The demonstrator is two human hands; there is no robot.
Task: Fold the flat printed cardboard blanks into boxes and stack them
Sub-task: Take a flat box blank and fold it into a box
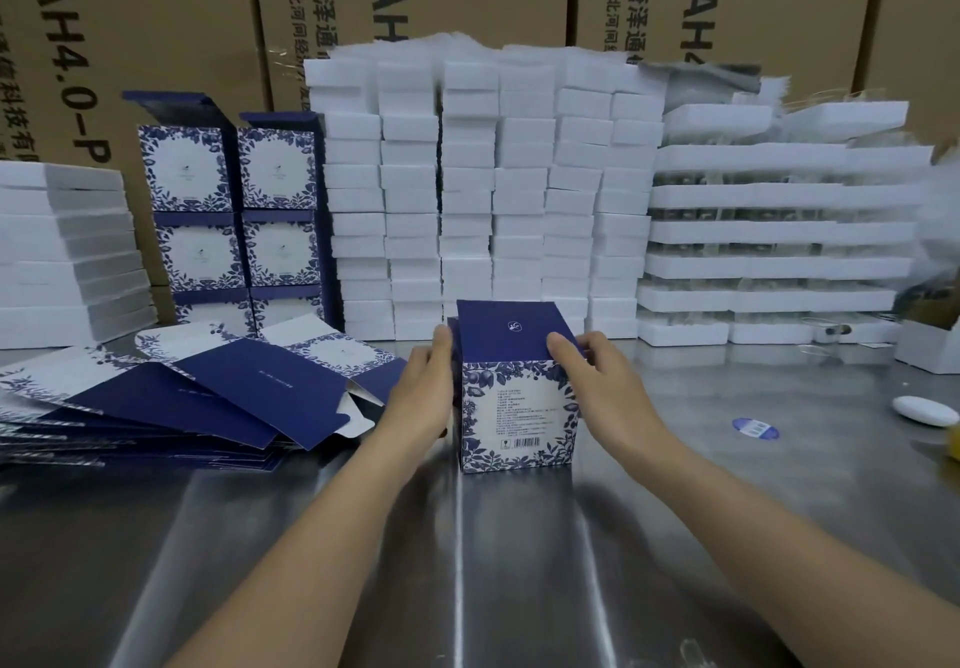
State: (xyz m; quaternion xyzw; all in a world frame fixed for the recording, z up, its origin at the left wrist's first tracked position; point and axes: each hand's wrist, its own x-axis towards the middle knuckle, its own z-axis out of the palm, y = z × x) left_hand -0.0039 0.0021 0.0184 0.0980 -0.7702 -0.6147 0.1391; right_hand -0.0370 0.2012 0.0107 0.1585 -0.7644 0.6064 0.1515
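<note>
Your left hand point(423, 391) and right hand point(597, 381) grip the upright blue-floral box point(517, 407), fingers curled round its top; flat blanks point(208, 397) left of your fingers.

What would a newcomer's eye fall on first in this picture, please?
Probably the blue floral box standing upright at the middle of the steel table, held between the left hand and right hand. Next, the wall of white foam blocks behind it, and the flat blanks fanned out at left.

"AH4.0-P" — sideways on brown carton point(104, 44)
</note>
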